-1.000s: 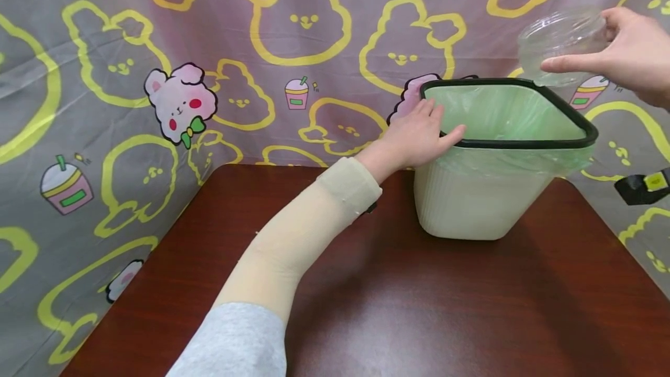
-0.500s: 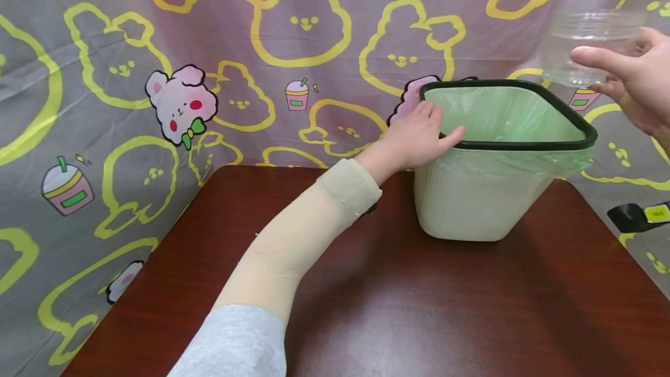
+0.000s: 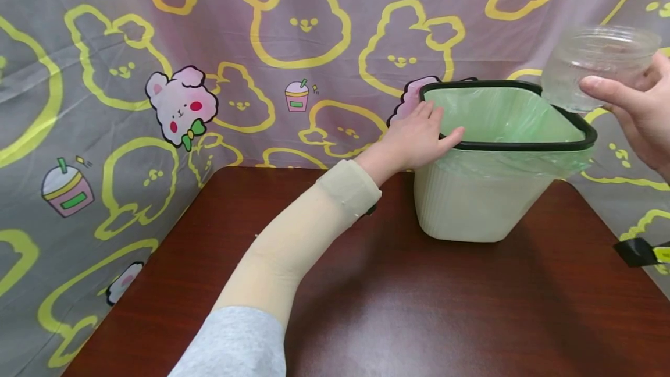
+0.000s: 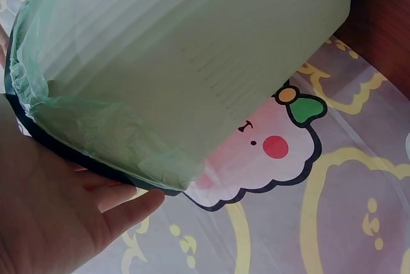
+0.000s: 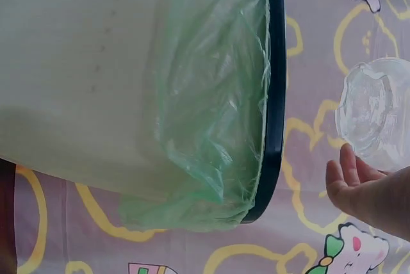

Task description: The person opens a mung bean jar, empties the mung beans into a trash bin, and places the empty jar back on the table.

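Grey sleeve (image 3: 235, 342) noted at 7 o'clock in the head view, its forearm stretched toward 1 o'clock above the dark table (image 3: 419, 307). Left hand (image 3: 405, 138) rested on the left corner of the rim (image 3: 523, 146); fingers held nearly straight, thumb spread away along the near edge, nothing gripped. Pale ribbed bin (image 3: 481, 208) stood upright on the table, at 4 o'clock from that hand, its mouth lined with a green liner (image 3: 497, 115) folded outward over the rim. Clear jar (image 3: 597, 66) held off the table by the right side of the rim, between 2 and 3 o'clock from the left hand and well apart from it. Rim partly overlapped by the jar in the head view, but a gap between them was shown in the right wrist view. Jar squat, its longer dimension across the mouth; mouth tipped toward 1 o'clock, base toward 7. Any contents could not be made out. Bin mouth judged to be at 8 o'clock from the jar. Right hand (image 3: 641, 100) seen farthest right and much the nearer to the jar, which was pinched at 10 o'clock between thumb and fingers, the latter partly hidden.
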### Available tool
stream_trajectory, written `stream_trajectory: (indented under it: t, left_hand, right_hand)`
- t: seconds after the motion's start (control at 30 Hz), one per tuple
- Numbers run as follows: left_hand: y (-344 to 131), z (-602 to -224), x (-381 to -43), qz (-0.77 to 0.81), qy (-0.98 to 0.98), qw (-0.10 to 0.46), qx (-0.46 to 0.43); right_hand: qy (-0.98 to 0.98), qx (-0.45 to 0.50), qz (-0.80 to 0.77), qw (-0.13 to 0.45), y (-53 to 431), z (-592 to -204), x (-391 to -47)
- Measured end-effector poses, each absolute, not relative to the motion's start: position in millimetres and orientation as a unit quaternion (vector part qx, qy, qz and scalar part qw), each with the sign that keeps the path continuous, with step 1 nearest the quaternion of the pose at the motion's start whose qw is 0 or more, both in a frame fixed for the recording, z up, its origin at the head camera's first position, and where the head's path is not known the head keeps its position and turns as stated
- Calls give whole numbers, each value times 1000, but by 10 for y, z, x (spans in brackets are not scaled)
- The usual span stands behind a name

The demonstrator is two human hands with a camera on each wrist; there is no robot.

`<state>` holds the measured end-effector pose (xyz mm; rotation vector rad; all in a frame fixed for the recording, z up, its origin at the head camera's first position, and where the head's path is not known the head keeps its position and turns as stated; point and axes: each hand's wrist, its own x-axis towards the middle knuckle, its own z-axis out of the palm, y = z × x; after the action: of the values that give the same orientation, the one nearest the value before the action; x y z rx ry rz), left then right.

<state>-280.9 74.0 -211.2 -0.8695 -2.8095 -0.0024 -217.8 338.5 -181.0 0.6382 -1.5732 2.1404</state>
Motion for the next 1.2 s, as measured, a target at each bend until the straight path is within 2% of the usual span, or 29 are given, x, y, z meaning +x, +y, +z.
stream_trajectory:
  t: [0.2, 0.37, 0.53, 0.77, 1.2]
  left_hand:
    - [745, -2109, -2815, 1, -952, 95, -292]
    - [746, -2114, -2819, -3, -953, 86, -290]
    - [750, -2122, -2811, -6, -953, 87, -291]
    - [744, -2104, -2813, -7, -956, 82, -283]
    - [749, -2104, -2825, -9, -956, 74, -282]
  right_hand:
    - [-595, 216, 727, 266, 3274, -1923, -2039]
    - [-604, 186, 730, 259, 3192, -2062, -1892]
    - [-617, 172, 736, 221, 3116, -2248, -1728]
    - [-628, 180, 745, 134, 3058, -2573, -1523]
    - [-691, 206, 687, 85, 2926, -2975, -1385]
